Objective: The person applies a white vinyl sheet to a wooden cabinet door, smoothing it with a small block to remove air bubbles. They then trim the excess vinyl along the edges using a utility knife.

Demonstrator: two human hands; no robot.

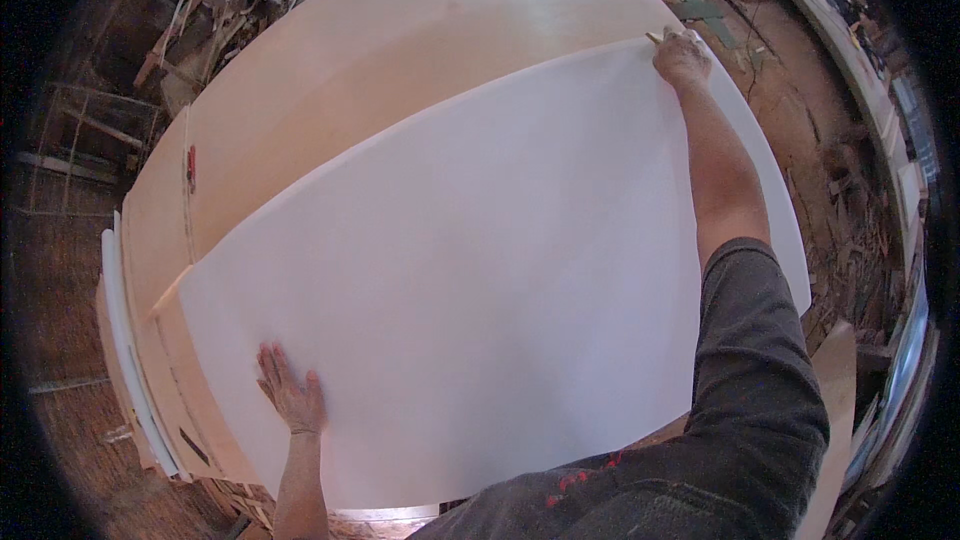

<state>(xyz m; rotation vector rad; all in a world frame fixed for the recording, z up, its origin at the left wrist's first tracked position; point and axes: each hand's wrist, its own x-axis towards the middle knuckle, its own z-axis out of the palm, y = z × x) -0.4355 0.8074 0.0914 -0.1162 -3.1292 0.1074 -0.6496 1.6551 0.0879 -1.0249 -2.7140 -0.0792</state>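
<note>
One white laminate sheet (480, 280) on plywood (400, 50); left hand (291, 395) spread flat, right hand (682, 58) pinching a pencil (655, 38) at its far edge.

I see soft, even daylight; the white sheet (480, 270) glares almost featureless (near overexposed), edges bow with fisheye distortion, corners go black, and the floor clutter blurs.
</note>
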